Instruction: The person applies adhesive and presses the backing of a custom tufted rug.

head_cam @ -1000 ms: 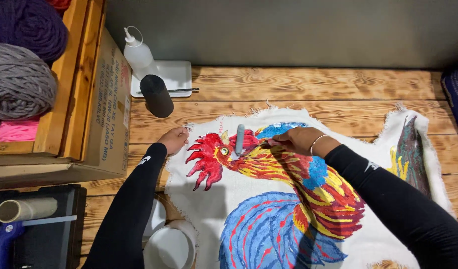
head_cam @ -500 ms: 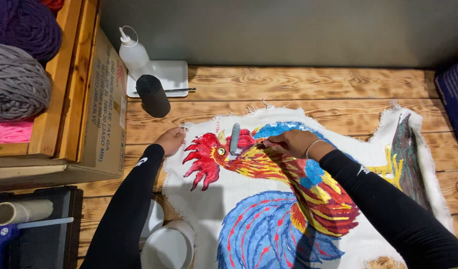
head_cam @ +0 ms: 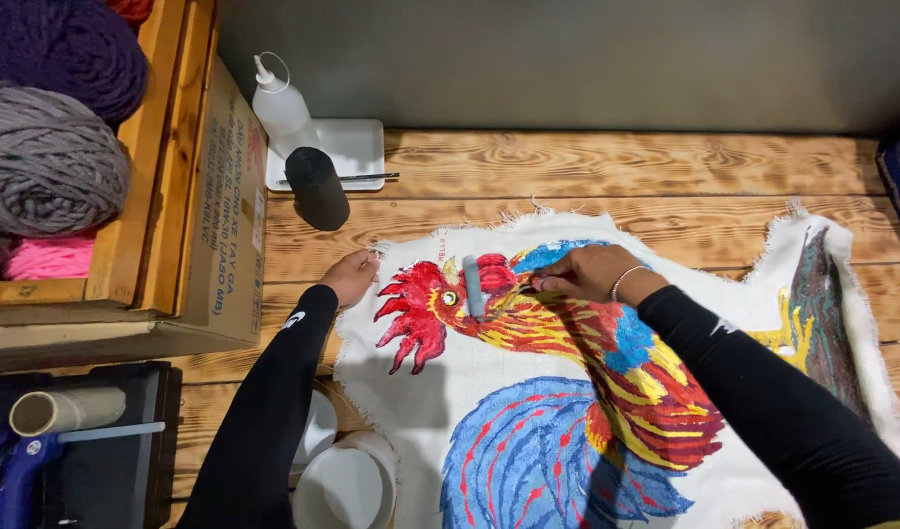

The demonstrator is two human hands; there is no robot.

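At far left, a brown cardboard box (head_cam: 230, 211) with dark printing on its side stands against the wooden crate of yarn balls (head_cam: 53, 147). Behind it, a white squeeze bottle (head_cam: 282, 106) stands by a black cylindrical cup (head_cam: 318, 188). The left hand (head_cam: 352, 275), fingers curled, pins the corner of the white cloth with a tufted rooster in red, blue and yellow (head_cam: 568, 392) (good practice: keep it taut). The right hand (head_cam: 589, 273) grips a small grey roller tool (head_cam: 473, 287) at the rooster's head; short, even strokes seem best.
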